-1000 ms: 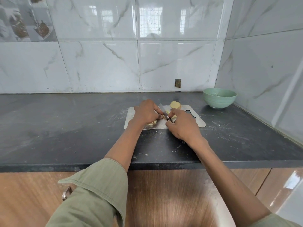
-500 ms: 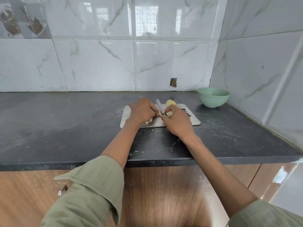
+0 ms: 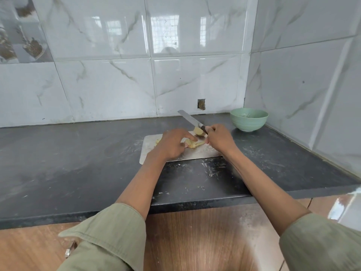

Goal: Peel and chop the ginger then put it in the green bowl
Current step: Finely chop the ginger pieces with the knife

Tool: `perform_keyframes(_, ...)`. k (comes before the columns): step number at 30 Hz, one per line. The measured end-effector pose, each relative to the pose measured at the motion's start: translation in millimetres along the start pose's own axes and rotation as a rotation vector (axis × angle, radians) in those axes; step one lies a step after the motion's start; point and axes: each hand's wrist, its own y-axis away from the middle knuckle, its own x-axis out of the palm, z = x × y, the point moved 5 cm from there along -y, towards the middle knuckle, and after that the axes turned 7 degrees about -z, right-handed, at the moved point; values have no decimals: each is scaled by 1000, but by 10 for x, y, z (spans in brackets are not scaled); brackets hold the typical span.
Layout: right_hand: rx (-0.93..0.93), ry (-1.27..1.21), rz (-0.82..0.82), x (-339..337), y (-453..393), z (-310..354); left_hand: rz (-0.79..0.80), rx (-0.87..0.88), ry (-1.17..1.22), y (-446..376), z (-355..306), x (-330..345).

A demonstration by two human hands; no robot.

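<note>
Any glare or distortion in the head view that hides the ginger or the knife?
Head view: window glare sits on the wall tiles only. Wide-angle bending curves the counter edges. Knife blade is sharp enough to read; the ginger is partly hidden by the left hand, not by glare.

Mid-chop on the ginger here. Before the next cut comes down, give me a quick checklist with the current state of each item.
1. Knife gripped by right hand: ok, blade raised, pointing away toward the wall.
2. Left hand steadying the ginger pieces: ok, its fingers rest by them.
3. Left fingers out of the blade's path: cannot tell, they lie close beneath it.
4. Cutting board flat on the counter: ok.
5. Larger ginger chunk still uncut: not ok, more chopping remains.
6. Green bowl within reach, upright: ok.
</note>
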Motion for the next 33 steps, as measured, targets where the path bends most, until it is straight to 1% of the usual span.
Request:
perform_keyframes(4,36,36,33,83,-52,-153,-7,-3,18,-21,27,29)
perform_keyframes(10,-20,36,41,183,-66,-151,-6,31,-25,-4,-32,-10)
perform_keyframes(12,-35,48,68,241,-102,-180,-4,44,-31,-5,-53,-15)
perform_keyframes(15,-53,56,107,269,-93,-142,19,17,-44,-16,-34,4)
perform_keyframes(20,-46,38,121,271,-84,-135,37,23,-63,-15,-48,22)
perform_keyframes(23,-34,14,116,272,-99,-172,74,13,-139,-12,-66,44)
perform_keyframes(26,-17,-29,101,234,-78,-177,67,9,-165,-19,-83,36)
perform_keyframes(33,-13,-19,-3,123,-65,-195,-32,4,-198,-14,-189,-28)
